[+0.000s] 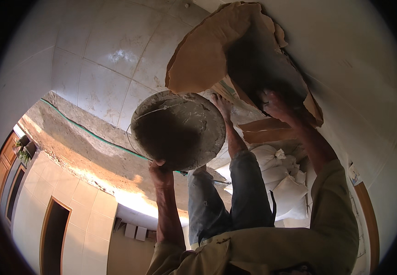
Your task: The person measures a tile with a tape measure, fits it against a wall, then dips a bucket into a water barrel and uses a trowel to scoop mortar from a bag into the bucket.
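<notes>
A round, cement-smeared bucket is tilted in front of me, its inside in dark shadow and a thin wire handle lying across it. My left hand grips its near rim, with the thumb over the edge. To the right stands a large brown paper bag, torn wide open and holding dark grey powder. My right hand reaches into the bag's opening at the powder. Its fingers look curled, and whatever they hold is lost in shadow.
Several white sacks are piled beside my legs at the right. Large pale tiles cover the floor ahead. A green hose runs along a bare dirt strip at the left. A pale wall rises close on the right.
</notes>
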